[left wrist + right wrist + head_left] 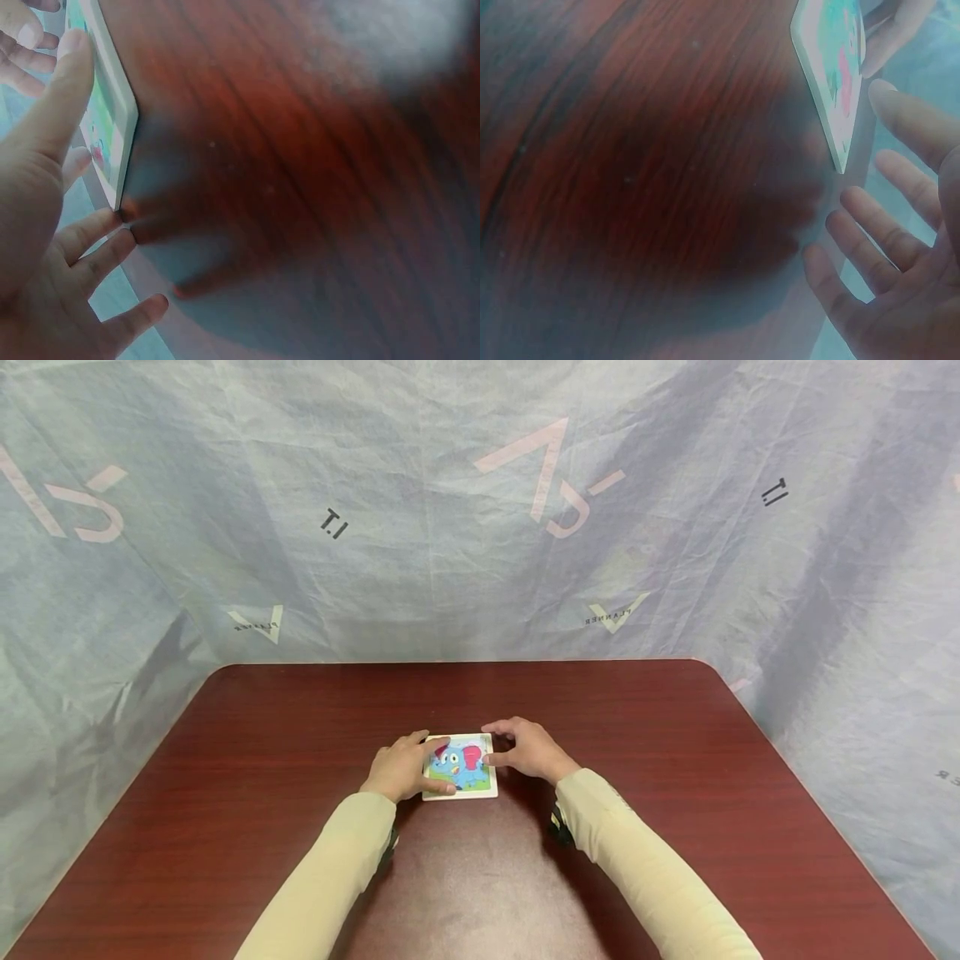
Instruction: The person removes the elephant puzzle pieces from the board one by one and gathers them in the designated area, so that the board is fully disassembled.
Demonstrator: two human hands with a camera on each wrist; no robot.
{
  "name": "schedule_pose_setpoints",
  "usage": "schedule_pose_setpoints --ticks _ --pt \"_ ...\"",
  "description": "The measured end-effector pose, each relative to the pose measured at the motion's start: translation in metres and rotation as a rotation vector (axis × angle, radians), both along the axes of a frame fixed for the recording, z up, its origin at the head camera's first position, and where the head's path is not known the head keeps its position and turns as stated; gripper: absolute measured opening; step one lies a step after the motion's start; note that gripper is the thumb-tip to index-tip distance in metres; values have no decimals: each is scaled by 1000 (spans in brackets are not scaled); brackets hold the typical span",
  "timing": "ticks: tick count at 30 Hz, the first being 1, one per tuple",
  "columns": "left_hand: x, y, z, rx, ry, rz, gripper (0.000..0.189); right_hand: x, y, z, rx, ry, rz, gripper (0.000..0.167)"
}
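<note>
In the middle of the table (675, 760): a board (460, 795) framed from both sides

On the red-brown top, the board lies flat, picture up, with a blue elephant (456, 763) inside its pale border. Lying like that, it probably needs no propping, so the fingers only have to mind the edges.

The left hand (401, 768) isn't clenched: its thumb (64, 97) lies over the near border and another finger reaches over the far left part, so it straddles that side. My guess is that this spread steadies the board and leaves most of the elephant showing. The other fingers fan out by a corner; can't tell if any go underneath.

The right hand (528, 750) looks loose, not really grasping anything. Its thumb sits right at the right edge, touching or just beside it (can't tell which), with the fingers spread around the far corner. Looks like a handy spot for minding that side, imo.

Both sleeves (322, 868) come in from the near side, so the arms don't cross the picture. Behind it all hangs a pale cloth (435, 543) with printed letters, probably a plain backdrop.
</note>
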State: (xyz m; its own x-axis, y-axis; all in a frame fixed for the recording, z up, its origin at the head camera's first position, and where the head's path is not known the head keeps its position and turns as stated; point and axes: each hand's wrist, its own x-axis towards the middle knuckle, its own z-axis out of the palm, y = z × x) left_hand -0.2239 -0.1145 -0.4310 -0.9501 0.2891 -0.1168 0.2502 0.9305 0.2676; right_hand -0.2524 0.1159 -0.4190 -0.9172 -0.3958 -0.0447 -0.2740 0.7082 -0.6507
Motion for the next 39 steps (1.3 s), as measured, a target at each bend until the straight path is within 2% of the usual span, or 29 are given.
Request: schedule_pose_setpoints --ticks 8,19,30,39 --pt "1 1 1 -18 -2 -1 84 -5 -5 -2 55 19 -5 46" --pt "1 2 1 -9 -1 12 85 -8 -12 -4 76 20 -32 42" --pt "0 2 2 -9 -13 5 83 -10 -15 -7 119 58 -19 36" --pt "1 1 1 5 -23 6 79 -10 -14 -9 107 85 -7 34"
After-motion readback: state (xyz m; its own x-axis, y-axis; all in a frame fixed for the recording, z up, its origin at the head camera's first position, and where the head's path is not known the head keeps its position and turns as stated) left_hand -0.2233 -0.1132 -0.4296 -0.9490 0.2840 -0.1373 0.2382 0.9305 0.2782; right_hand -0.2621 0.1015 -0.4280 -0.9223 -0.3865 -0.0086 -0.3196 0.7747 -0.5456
